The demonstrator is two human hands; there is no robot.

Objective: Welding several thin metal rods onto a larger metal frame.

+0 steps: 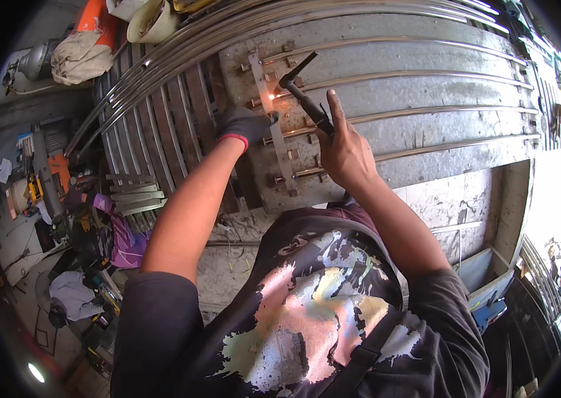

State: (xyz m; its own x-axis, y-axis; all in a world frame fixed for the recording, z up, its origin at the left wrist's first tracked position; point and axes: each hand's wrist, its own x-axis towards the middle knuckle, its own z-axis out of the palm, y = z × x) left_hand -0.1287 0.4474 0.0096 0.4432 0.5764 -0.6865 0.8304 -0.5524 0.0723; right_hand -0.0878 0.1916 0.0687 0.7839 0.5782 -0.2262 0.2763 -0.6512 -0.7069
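Welding: 1 torch (305,99), 2 hands, 4 rods (426,76)

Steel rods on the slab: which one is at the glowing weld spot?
The second rod from the top, the one whose left end meets the flat strip at the glow. The torch tip and gloved left hand sit beside it; others show no glow.

welding torch (305,96) above flat strip (274,126), strip across rods (426,113) on slab (440,53)

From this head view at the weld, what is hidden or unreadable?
- Torch tip against the flat bar: lost in the spark's glow.
- Left hand: glove covers the fingers; what they pinch is too small to tell.
- Right hand: palm side faces away, hiding its grip.
- Tools on the floor: bent and blurred near the rim.
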